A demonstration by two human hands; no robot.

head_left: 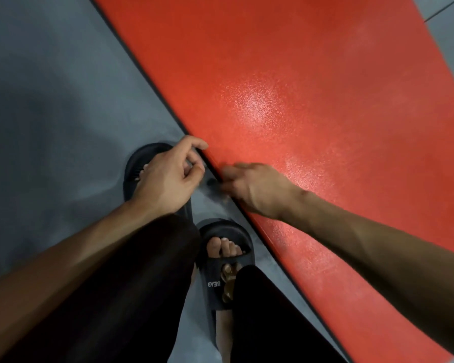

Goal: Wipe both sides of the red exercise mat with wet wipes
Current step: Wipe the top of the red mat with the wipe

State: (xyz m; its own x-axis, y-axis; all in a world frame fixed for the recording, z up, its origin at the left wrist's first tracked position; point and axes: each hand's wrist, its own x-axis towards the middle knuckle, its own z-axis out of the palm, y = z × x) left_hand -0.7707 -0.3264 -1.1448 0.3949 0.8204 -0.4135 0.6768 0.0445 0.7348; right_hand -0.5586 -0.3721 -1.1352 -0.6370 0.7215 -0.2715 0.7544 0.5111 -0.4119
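Now | red exercise mat (312,106) flat on floor (50,87), edge by slippers (227,260) | left hand (165,176) fingers curled at mat edge, right hand (257,189) blurred there, grip unclear | lift edge with both hands evenly to flip | no wipe visible; far end cut off

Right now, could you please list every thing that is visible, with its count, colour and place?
exercise mat: one, red with a dark edge, flat on the floor, running across the right part of the view.
floor: one, grey, under and to the left of the mat.
slippers: two, black, on the person's feet beside the mat's edge; one reads BEAR.
trousers: dark, on both legs, bottom centre.
left hand: one, fingers curled at the mat's edge.
right hand: one, blurred, at the mat's edge; grip unclear.
No wet wipe is visible.
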